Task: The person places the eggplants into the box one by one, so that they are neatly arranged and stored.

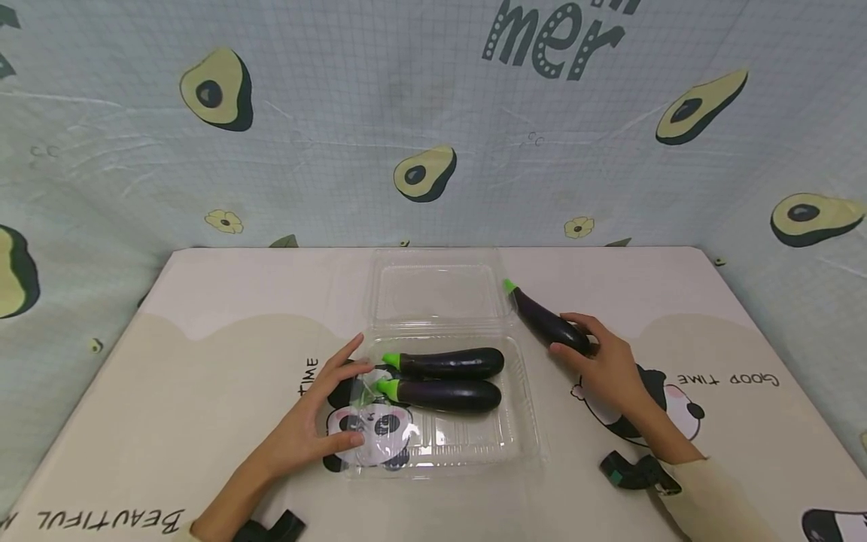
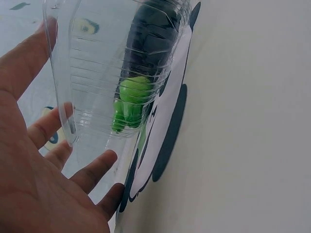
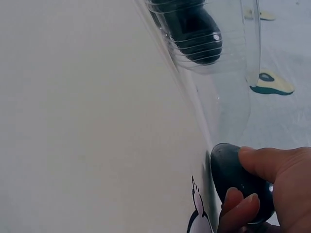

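lettering (image 1: 728, 379) reads "good time" upside down near the right hand (image 1: 609, 367) pinching an eggplant (image 1: 546, 321); left hand (image 1: 308, 424) spread.

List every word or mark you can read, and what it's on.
"mer": avocado-print backdrop; letters above are cut off.
"GOOD TIME": table cover, right, upside down.
"BEAUTIFUL": table cover, lower left, upside down.
"TIME": table cover, beside the left hand, sideways.
Unreadable: cut-off letters at the head view's left edge; faint backdrop marks.
None seen on the eggplants or clamshell container.
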A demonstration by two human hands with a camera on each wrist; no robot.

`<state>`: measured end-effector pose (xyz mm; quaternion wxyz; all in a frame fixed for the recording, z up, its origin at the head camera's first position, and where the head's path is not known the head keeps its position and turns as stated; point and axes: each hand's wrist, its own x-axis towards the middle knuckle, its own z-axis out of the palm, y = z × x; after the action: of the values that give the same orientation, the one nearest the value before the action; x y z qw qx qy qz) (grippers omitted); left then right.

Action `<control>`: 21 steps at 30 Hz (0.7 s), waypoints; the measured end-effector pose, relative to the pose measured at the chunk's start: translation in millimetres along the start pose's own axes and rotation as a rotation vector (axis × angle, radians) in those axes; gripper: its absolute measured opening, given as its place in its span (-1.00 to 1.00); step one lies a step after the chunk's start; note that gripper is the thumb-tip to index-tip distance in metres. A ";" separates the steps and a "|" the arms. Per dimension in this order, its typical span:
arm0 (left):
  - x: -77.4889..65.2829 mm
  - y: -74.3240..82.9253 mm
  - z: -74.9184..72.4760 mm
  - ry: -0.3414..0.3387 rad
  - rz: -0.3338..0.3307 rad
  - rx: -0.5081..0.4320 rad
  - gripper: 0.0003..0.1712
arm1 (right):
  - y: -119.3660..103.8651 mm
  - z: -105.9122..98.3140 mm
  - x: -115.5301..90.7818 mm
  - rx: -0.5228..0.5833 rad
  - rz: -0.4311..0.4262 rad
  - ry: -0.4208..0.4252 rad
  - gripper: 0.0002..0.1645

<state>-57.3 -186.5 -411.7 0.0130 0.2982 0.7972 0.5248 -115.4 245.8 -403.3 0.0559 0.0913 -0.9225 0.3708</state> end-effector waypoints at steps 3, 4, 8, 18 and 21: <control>0.2 -0.5 0.1 0.000 0.003 0.001 -0.11 | 0.2 -2.4 -1.2 0.033 0.026 0.005 -0.35; 0.3 -0.7 0.1 0.001 0.004 0.001 -0.11 | 0.2 -3.3 -1.6 0.044 0.032 0.008 -0.36; 0.3 -0.2 0.3 0.002 0.001 -0.001 -0.11 | 1.9 -6.7 -2.7 0.062 0.041 0.032 -0.36; 0.9 0.9 0.8 0.001 -0.012 -0.001 -0.12 | -6.1 -23.5 -4.1 0.132 0.083 0.121 -0.36; 0.8 0.4 0.8 0.002 -0.007 -0.003 -0.12 | -12.3 -29.1 -4.2 0.136 0.065 0.150 -0.38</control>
<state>-57.5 -185.3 -411.5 0.0146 0.2947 0.7975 0.5263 -107.7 257.8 -374.8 0.1062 0.0367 -0.8909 0.4402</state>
